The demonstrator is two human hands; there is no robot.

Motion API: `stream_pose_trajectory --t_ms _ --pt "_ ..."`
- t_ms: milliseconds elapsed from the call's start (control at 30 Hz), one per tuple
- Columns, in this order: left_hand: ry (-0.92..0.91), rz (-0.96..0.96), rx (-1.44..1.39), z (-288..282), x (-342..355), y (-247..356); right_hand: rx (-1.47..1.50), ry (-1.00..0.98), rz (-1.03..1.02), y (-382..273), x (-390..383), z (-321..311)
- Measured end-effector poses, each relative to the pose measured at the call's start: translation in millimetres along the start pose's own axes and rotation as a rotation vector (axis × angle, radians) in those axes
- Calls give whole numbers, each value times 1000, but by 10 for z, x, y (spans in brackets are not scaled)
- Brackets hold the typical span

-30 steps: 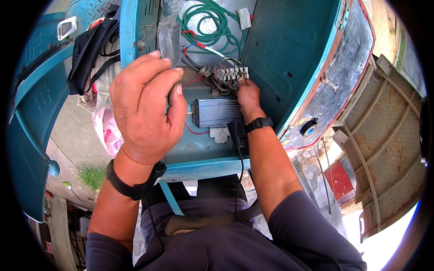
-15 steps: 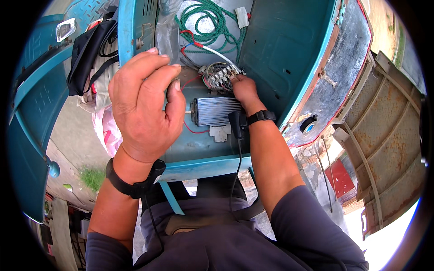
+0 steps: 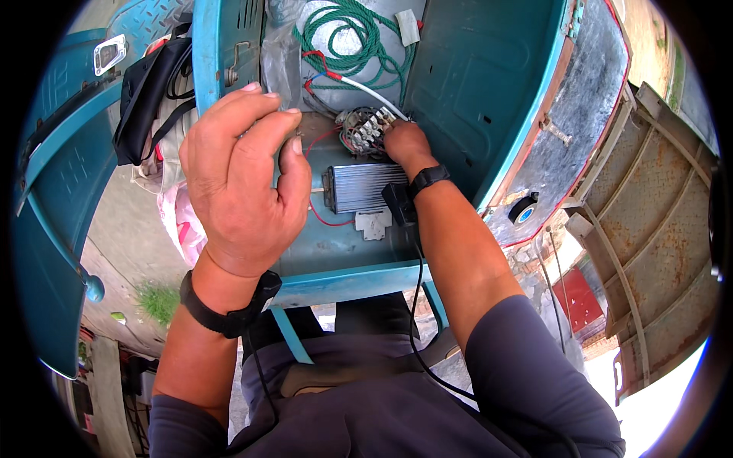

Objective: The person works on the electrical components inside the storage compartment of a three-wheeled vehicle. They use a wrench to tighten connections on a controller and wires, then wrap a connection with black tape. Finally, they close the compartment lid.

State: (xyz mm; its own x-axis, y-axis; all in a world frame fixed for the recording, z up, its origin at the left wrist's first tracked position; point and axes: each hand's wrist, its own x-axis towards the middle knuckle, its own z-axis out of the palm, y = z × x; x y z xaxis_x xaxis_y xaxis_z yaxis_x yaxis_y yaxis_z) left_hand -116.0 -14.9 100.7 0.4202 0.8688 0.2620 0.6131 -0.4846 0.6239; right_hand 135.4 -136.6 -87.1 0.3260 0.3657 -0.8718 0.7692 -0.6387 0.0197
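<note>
My right hand (image 3: 408, 145) reaches into a teal metal compartment (image 3: 355, 276). It closes on the right side of a terminal block (image 3: 369, 130) with a row of metal contacts; its fingertips are hidden. A tangle of thin wires (image 3: 350, 136) surrounds the block, and a thick white cable (image 3: 374, 92) runs to it beside this hand. My left hand (image 3: 244, 179) is raised above the compartment's left side, fingers curled and the thumb close to the index finger. Whatever tiny thing may sit between those tips I cannot make out.
Below the block lies a finned silver box (image 3: 366, 188) beside a white bracket (image 3: 373, 225). A coil of green rope (image 3: 336, 30) and a clear plastic bag (image 3: 281, 65) are farther back. A black bag (image 3: 153, 103) hangs at left. A tape roll (image 3: 523, 210) rests on the lid at right.
My right hand has shifted slightly and its wrist has turned; the terminal block has tilted with it. The cord hanging from that wrist has swung right. My left hand has barely moved.
</note>
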Motion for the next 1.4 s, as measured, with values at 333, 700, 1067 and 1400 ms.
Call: stream_pose_trajectory --t_ms 333,700,1067,1400 --pt "-10 -10 -1 -11 0 13 147 134 -50 32 -244 -7" --pt "-6 -6 3 -18 18 16 78 148 -75 7 -609 -46" --pt "6 -8 10 -11 3 19 283 264 -29 -43 -620 -171" --pt "11 -10 10 -8 4 16 274 236 -111 -42 -484 -172"
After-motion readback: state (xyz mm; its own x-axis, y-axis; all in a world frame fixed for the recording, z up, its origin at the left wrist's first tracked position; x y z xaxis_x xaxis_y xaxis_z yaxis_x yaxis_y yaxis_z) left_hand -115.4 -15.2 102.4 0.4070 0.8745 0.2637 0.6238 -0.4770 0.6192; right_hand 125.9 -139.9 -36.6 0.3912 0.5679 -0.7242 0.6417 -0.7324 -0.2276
